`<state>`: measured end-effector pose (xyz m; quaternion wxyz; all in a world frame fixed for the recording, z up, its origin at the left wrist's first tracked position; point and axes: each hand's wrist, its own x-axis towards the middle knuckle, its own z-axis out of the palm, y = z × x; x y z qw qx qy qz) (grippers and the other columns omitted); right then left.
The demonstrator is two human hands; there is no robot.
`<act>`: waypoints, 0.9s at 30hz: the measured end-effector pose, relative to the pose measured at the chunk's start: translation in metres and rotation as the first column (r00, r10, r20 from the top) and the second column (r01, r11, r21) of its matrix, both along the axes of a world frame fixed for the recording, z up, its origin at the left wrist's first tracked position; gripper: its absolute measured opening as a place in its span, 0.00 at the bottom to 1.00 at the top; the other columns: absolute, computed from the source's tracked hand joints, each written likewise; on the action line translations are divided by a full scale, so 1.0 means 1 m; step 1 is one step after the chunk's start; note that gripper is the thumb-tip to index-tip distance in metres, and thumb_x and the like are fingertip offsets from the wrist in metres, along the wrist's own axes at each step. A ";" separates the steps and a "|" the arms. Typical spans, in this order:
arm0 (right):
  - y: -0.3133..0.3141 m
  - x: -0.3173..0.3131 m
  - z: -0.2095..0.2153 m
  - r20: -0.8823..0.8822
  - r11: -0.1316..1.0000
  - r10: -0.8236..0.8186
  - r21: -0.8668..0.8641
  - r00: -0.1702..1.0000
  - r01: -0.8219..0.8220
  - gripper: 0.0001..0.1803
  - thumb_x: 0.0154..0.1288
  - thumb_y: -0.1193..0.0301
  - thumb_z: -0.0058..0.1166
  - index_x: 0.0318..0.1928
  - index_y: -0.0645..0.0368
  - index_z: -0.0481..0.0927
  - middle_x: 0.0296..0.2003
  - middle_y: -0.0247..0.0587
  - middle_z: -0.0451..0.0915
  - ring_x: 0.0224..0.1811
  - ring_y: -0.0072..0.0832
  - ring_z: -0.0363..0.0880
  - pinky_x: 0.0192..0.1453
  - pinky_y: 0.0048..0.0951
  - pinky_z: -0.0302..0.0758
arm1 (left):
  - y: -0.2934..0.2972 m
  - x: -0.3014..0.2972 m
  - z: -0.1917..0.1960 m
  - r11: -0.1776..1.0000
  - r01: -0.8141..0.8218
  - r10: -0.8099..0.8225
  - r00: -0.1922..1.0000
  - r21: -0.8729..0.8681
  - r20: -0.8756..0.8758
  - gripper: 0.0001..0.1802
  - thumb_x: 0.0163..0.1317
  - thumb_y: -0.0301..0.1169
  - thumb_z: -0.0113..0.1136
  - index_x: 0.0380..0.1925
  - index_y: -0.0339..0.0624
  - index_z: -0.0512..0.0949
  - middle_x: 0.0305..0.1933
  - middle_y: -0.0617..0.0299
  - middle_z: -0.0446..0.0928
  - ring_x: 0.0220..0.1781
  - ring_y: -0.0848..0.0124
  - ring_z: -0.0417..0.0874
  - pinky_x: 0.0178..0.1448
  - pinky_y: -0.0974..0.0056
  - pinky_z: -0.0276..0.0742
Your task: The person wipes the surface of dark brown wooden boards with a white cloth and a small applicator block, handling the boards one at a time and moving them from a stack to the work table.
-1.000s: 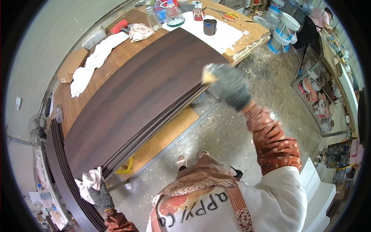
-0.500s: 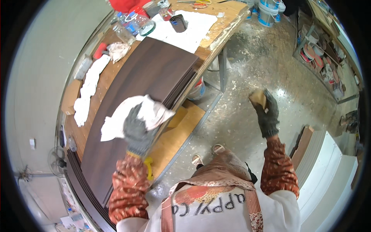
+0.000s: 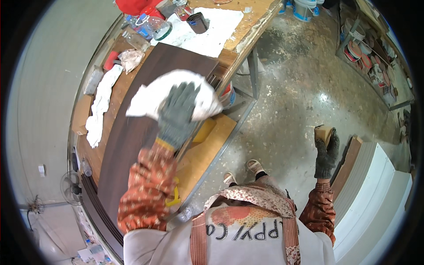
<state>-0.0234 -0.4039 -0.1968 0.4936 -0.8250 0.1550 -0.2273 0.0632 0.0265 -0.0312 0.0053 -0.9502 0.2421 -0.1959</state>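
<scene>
My left hand [image 3: 179,112], in a grey knit glove, lies flat with fingers stretched out on a bunched white cloth [image 3: 152,95]. The cloth rests on the top of a stack of dark brown wood-grain boards [image 3: 126,141] and hangs slightly past their right edge. Out to the right, over the floor, my right hand [image 3: 327,154] wears a soiled dark glove. Its fingers are closed round a small tan block [image 3: 323,133] with a darker edge; whether it is sponge or wood I cannot tell.
The boards lie on a wooden workbench [image 3: 229,68]. Beyond them are a white sheet [image 3: 215,37], a dark cup-like roll [image 3: 197,23] and a glass jar [image 3: 161,30]. A crumpled rag [image 3: 131,60] sits at left. Pale panels [image 3: 360,176] lean at right; buckets [image 3: 304,9] stand far off.
My left hand and the cloth have slid away from me and to the right along the board. My right hand, still holding the block, has come nearer and further right.
</scene>
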 end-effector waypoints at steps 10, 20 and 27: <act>0.045 0.040 -0.006 0.056 0.948 0.227 0.217 0.972 -0.234 0.32 0.58 0.76 0.59 0.63 0.63 0.62 0.61 0.43 0.64 0.62 0.32 0.65 0.64 0.32 0.64 | 0.056 -0.124 0.011 0.989 -0.058 0.068 0.995 0.133 -0.070 0.24 0.47 0.35 0.60 0.48 0.45 0.76 0.57 0.53 0.72 0.64 0.53 0.67 0.68 0.43 0.58; 0.080 0.053 0.020 0.193 0.844 0.355 0.354 0.915 -0.403 0.31 0.56 0.77 0.59 0.61 0.63 0.65 0.57 0.42 0.68 0.57 0.33 0.68 0.63 0.33 0.65 | -0.009 -0.015 -0.002 0.986 -0.085 0.074 0.994 0.142 0.080 0.27 0.48 0.34 0.53 0.54 0.56 0.72 0.61 0.62 0.69 0.63 0.60 0.68 0.69 0.48 0.56; 0.134 0.073 0.046 0.299 0.844 0.480 0.099 0.825 -0.527 0.27 0.58 0.74 0.59 0.58 0.66 0.68 0.57 0.45 0.69 0.59 0.33 0.66 0.62 0.34 0.65 | 0.064 -0.188 0.000 0.938 -0.335 0.327 0.940 0.085 0.091 0.24 0.44 0.32 0.58 0.47 0.55 0.76 0.58 0.61 0.72 0.62 0.61 0.70 0.69 0.47 0.59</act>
